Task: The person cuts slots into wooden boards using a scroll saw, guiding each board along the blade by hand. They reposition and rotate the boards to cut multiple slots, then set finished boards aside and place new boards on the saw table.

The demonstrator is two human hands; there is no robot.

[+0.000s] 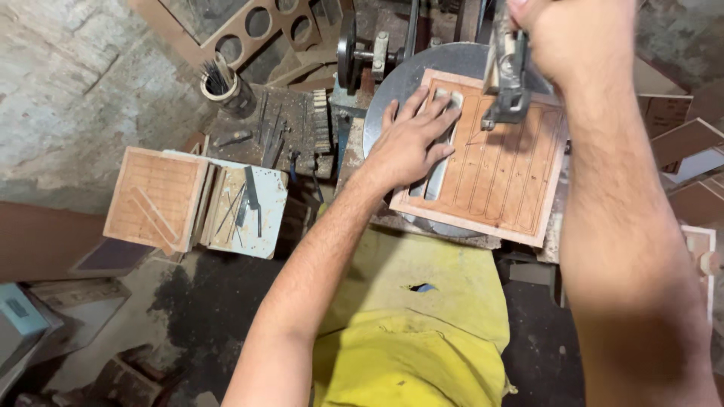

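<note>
I look down on a square wooden panel (pixel 494 169) with pencilled slot lines, lying on the round metal table (pixel 392 87) of a saw machine. My left hand (pixel 411 139) presses flat on the panel's left part, fingers (pixel 434 113) spread, partly covering a long cut-out slot. My right hand (pixel 569 34) is above the panel's far edge, wrapped around the machine's metal clamp head (pixel 507 75); its fingers are cut off by the frame, so I cannot tell how tightly they close. Well left of the panel, a similar panel (pixel 154 197) rests on a stand beside a pale board (pixel 253 211) with thin blades. Beyond those sits a cup of rods (pixel 220 81).
</note>
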